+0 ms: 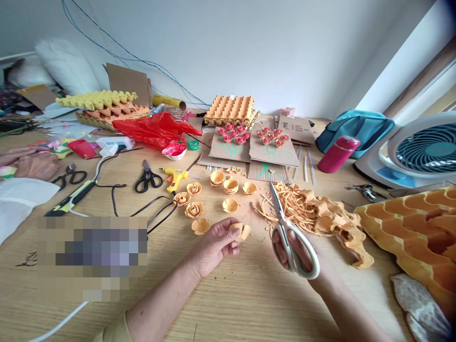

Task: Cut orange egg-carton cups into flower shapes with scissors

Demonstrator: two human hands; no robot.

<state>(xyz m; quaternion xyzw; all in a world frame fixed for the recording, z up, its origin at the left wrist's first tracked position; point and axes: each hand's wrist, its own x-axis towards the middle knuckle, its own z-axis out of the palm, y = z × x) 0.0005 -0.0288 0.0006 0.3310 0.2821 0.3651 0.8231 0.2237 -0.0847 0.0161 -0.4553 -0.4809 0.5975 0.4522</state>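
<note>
Bare forearms (167,295) are stretching in from the table's (256,299) near edge; ahead, the left hand (216,241) is pinching a notched cup (243,232) at its fingertips, the right hand (300,249) gripping scissors (283,223). Leftward, three layered flowers (194,209) are looking finished; open cups (230,205) are apparently awaiting layering. Red flowers (227,138) are resting on cardboard (261,151) toward the far edge.

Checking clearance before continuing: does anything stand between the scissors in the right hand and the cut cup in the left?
Nothing visible does: tabletop shows in the gap between the scissors and the cut cup. The left hand holds the cup from the side away from the right hand.
</note>
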